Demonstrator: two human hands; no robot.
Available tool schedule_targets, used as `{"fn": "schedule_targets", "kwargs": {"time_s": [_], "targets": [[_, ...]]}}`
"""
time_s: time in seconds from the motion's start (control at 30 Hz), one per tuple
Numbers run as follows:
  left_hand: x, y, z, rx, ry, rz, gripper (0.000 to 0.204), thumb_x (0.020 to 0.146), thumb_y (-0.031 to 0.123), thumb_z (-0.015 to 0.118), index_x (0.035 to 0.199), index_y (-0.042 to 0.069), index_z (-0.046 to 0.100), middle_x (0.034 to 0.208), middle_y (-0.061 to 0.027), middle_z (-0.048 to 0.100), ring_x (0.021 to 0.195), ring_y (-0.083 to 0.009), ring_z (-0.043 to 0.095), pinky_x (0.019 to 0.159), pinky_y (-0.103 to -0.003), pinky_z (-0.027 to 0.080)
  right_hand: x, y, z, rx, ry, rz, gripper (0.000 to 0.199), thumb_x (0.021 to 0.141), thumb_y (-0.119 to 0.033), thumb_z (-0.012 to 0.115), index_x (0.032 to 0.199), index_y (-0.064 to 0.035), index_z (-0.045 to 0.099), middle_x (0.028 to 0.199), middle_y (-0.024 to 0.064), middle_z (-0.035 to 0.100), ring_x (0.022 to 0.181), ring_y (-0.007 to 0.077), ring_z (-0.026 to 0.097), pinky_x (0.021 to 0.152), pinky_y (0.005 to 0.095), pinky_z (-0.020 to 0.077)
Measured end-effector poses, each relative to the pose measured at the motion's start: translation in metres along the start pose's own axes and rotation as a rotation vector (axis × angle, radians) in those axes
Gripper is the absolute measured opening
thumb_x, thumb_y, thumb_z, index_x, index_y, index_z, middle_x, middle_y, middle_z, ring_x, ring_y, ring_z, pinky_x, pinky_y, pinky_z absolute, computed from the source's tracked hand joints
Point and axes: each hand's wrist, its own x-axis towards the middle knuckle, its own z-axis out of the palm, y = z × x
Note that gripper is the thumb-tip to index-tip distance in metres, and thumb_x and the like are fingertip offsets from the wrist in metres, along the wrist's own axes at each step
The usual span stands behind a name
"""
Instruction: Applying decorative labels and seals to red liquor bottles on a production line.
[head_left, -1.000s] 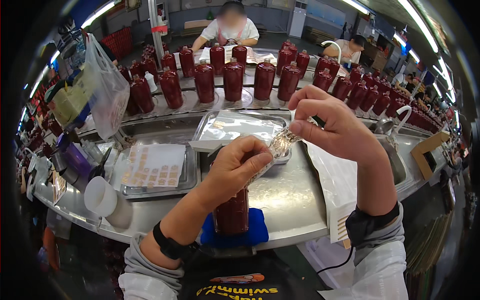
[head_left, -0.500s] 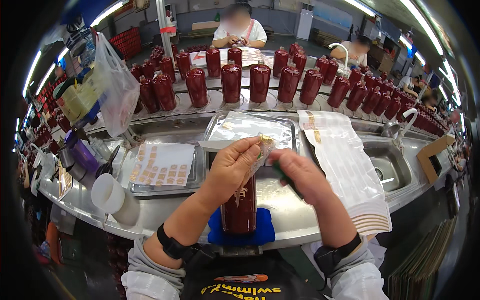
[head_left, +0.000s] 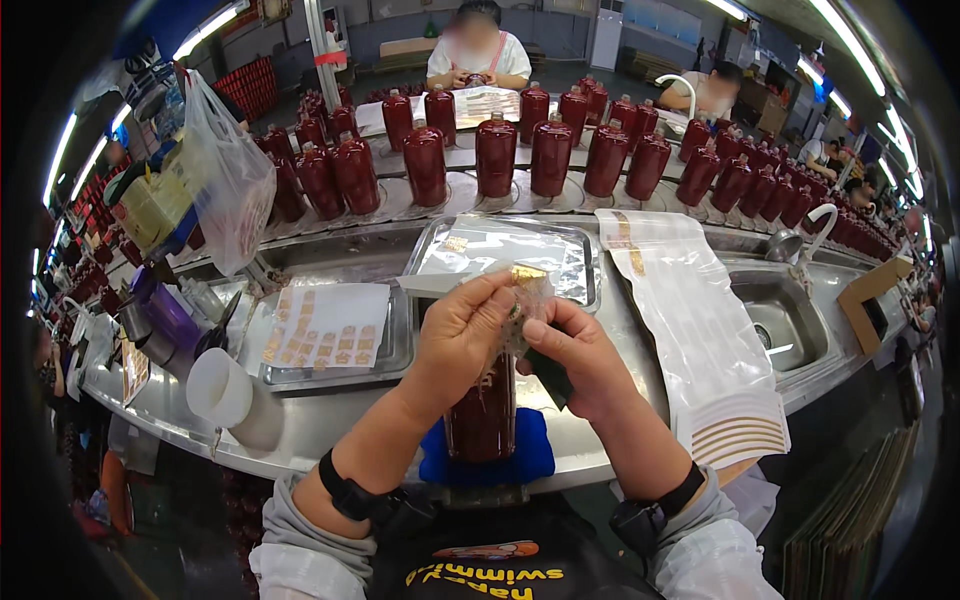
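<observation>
A dark red bottle [head_left: 480, 425] rests on a blue cloth pad [head_left: 538, 447] at the near counter edge, with its upper part behind my hands. My left hand [head_left: 455, 335] is closed in a pinch on a thin clear film [head_left: 532, 292] with a gold patch at its top, above the bottle. At the film's right edge, thumb and fingers of my right hand [head_left: 585, 360] press together beside it. That hand also keeps a flat dark green scraper-like piece [head_left: 548, 378] tucked in its palm. Whether the film touches the bottle is hidden.
Beyond my hands lies a metal tray [head_left: 590, 285] with film sheets. To the left are a sheet of gold decals [head_left: 325, 325] and a white cup [head_left: 220, 388]. On the right, a long decal sheet [head_left: 690, 330] lies beside a sink [head_left: 785, 320]. Red bottles [head_left: 495, 155] line a conveyor.
My right hand has come in from the right and now meets the film. The left hand keeps its pinch. Bottles on the conveyor have shifted to the left.
</observation>
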Motion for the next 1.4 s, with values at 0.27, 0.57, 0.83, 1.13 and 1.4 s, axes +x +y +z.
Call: {"fn": "schedule_targets", "kwargs": {"time_s": [0.27, 0.57, 0.83, 1.13, 1.4], "targets": [[0.000, 0.005, -0.007, -0.143, -0.003, -0.098, 0.035, 0.100, 0.019, 0.053, 0.127, -0.002, 0.054, 0.097, -0.0034, 0.063, 0.080, -0.0049, 0.056, 0.062, -0.017, 0.047, 0.006, 0.000, 0.014, 0.135, -0.019, 0.070, 0.021, 0.087, -0.019, 0.072, 0.103, -0.0096, 0.061, 0.101, -0.0001, 0.058, 0.082, 0.0090, 0.057, 0.067, 0.0246, 0.0483], [0.003, 0.010, -0.056, -0.194, -0.083, -0.180, 0.035, 0.100, 0.021, 0.053, 0.129, 0.000, 0.054, 0.084, 0.0024, 0.060, 0.056, 0.0004, 0.043, 0.046, -0.016, 0.031, 0.018, 0.001, 0.006, -0.112, -0.007, -0.085, 0.012, 0.091, -0.016, 0.066, 0.098, -0.0068, 0.065, 0.110, 0.0018, 0.058, 0.086, 0.0085, 0.056, 0.069, 0.0249, 0.0484], [0.003, 0.027, -0.072, -0.213, -0.183, -0.189, 0.037, 0.101, 0.018, 0.051, 0.134, 0.001, 0.051, 0.095, 0.0026, 0.061, 0.067, 0.0000, 0.047, 0.055, -0.016, 0.037, 0.045, 0.013, 0.000, 0.102, -0.245, 0.074, 0.058, 0.098, -0.051, 0.046, 0.129, -0.0027, 0.052, 0.110, 0.0077, 0.060, 0.093, 0.0145, 0.057, 0.073, 0.0300, 0.0510], [0.004, 0.022, -0.107, 0.080, -0.337, -0.258, 0.033, 0.099, 0.018, 0.053, 0.127, 0.002, 0.058, 0.095, 0.0034, 0.059, 0.075, -0.0023, 0.048, 0.063, -0.017, 0.041, 0.070, -0.023, 0.004, -0.434, -0.133, -0.136, 0.010, 0.089, -0.014, 0.066, 0.086, -0.0068, 0.060, 0.116, 0.0047, 0.053, 0.083, 0.0085, 0.052, 0.073, 0.0226, 0.0450], [0.044, 0.015, -0.118, 0.269, -0.492, -0.378, 0.022, 0.094, 0.022, 0.060, 0.102, 0.002, 0.065, 0.079, 0.0040, 0.060, 0.063, -0.0002, 0.048, 0.053, -0.016, 0.037, 0.096, -0.059, -0.012, -0.976, -0.008, -0.348, 0.019, 0.090, -0.019, 0.067, 0.079, -0.0047, 0.060, 0.108, 0.0044, 0.056, 0.091, 0.0084, 0.048, 0.078, 0.0243, 0.0388]]}}
